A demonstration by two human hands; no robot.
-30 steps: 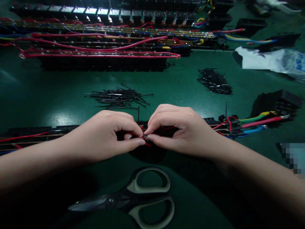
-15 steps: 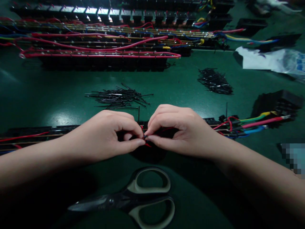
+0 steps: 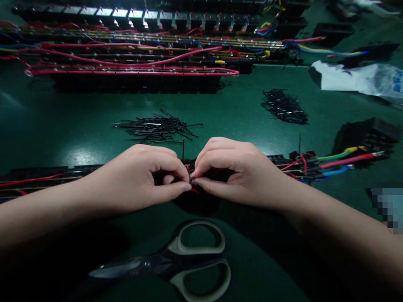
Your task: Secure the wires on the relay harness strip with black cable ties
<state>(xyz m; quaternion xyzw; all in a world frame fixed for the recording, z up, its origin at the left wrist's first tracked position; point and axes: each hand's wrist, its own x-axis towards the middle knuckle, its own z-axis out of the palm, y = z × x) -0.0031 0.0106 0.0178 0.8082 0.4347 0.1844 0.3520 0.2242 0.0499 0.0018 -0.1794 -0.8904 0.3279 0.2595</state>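
My left hand (image 3: 147,174) and my right hand (image 3: 233,170) meet fingertip to fingertip over a long black wiring strip (image 3: 85,171) with red and brown wires. Both are closed in a pinch on a thin black cable tie (image 3: 190,180), mostly hidden by the fingers. Just below the fingertips a bit of red wire (image 3: 195,191) shows. An upright black tie tail (image 3: 183,147) rises behind my left fingers. Toward me lie scissors (image 3: 146,265) with black and cream handles, blades pointing left.
Beyond my hands lie two piles of black cable ties, a left pile (image 3: 157,127) and a right pile (image 3: 285,107). Wired assemblies (image 3: 135,63) with red cables run along the back. A black connector block (image 3: 371,134) and a plastic bag (image 3: 362,79) are on the right.
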